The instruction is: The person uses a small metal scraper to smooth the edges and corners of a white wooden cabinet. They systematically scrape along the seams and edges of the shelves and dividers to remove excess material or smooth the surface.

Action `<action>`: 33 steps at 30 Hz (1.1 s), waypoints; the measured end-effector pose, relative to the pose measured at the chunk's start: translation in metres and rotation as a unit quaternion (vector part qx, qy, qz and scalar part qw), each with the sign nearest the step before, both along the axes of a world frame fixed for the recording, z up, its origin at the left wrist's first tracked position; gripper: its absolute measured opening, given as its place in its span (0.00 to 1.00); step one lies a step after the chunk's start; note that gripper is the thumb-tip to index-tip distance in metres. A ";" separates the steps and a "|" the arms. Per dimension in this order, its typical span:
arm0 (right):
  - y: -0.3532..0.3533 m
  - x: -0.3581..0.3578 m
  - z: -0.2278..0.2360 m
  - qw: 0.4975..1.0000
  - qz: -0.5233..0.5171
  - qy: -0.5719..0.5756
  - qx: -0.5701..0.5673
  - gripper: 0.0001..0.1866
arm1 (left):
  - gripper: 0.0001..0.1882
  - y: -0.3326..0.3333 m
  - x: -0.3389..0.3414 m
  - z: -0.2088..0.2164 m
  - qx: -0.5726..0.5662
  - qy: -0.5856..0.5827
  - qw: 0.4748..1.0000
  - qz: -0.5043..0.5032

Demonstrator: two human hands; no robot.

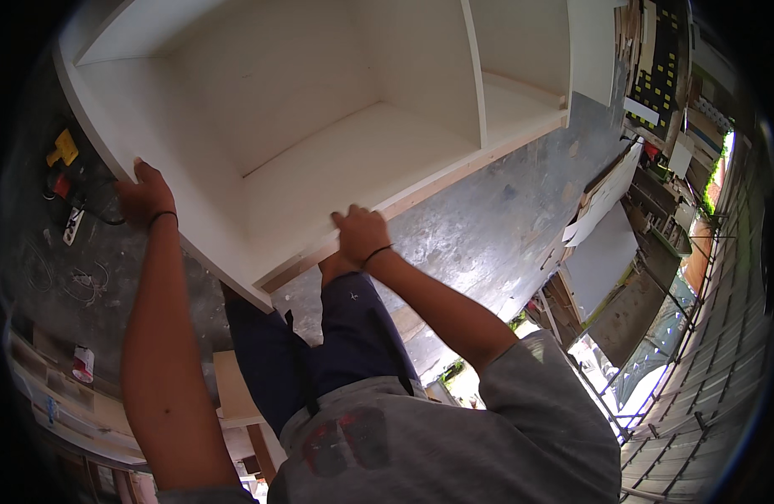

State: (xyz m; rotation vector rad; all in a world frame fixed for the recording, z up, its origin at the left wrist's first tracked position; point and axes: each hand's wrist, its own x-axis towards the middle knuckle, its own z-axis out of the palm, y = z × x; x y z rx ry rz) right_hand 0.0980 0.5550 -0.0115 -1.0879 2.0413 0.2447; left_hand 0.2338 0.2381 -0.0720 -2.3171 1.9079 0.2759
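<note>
A large white cabinet carcass (320, 160) with an upright divider (473, 76) fills the upper part of the head view, its open side toward me. My left hand (147, 195) grips the front edge of its left side panel, fingers wrapped round the outer face and thumb on the inside. On the bottom panel's front edge, a bare wood-coloured strip (454, 174), my right hand (361, 233) is closed, its thumb over the top. The fingers' undersides are hidden on both hands. My legs stand close against the cabinet's lower left corner.
On the grey floor (471, 227) at left lie a yellow-and-black power tool (62, 149), a white power strip (72, 225) and loose cables (86, 281). Boards and sheet offcuts (601, 260) lean at the right. A red-and-white container (83, 364) sits at lower left.
</note>
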 end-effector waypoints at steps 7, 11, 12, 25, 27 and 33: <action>0.010 -0.089 -0.001 0.994 -0.096 0.060 0.004 0.17 | 0.29 0.004 -0.001 0.001 0.010 0.016 1.000 0.004; 0.082 -0.231 0.014 0.972 -0.019 0.200 0.119 0.17 | 0.30 0.006 -0.005 -0.002 -0.006 0.041 0.999 -0.008; 0.094 -0.245 0.016 0.969 0.020 0.219 0.114 0.17 | 0.30 0.006 -0.004 -0.002 -0.017 0.046 0.999 -0.007; 0.061 -0.121 -0.002 0.990 -0.043 0.127 -0.035 0.17 | 0.31 -0.002 0.001 -0.002 -0.023 0.027 0.999 -0.017; 0.032 -0.043 -0.003 0.992 -0.034 0.088 -0.083 0.15 | 0.30 -0.002 -0.002 0.001 -0.026 0.054 0.998 -0.026; 0.012 0.046 -0.004 0.979 -0.138 -0.082 -0.125 0.16 | 0.31 -0.001 0.001 -0.003 0.030 0.090 0.995 0.009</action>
